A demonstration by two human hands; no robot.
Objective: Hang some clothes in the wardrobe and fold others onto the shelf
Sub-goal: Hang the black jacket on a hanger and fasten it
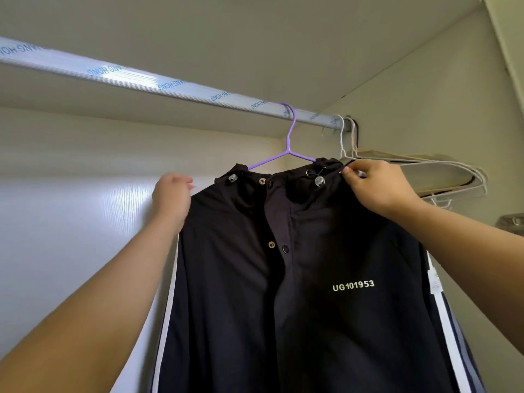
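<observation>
Head view: the black jacket (297, 279) hangs front-on from a purple hanger (287, 143), which is hooked over the rail (141, 80) near its right end. Its shoulder line runs left to right, with a hand at each end. The left hand (171, 198) curls round the left shoulder edge and the right hand (377, 185) pinches fabric beside the collar. White hangers (425, 171) crowd just beside it at the rail's right end, so any squaring-up looks tight on that side.

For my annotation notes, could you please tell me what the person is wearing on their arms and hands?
Nothing worn shows: left forearm and right forearm are bare, without sleeves; left hand and right hand show no gloves, rings or watch.
</observation>
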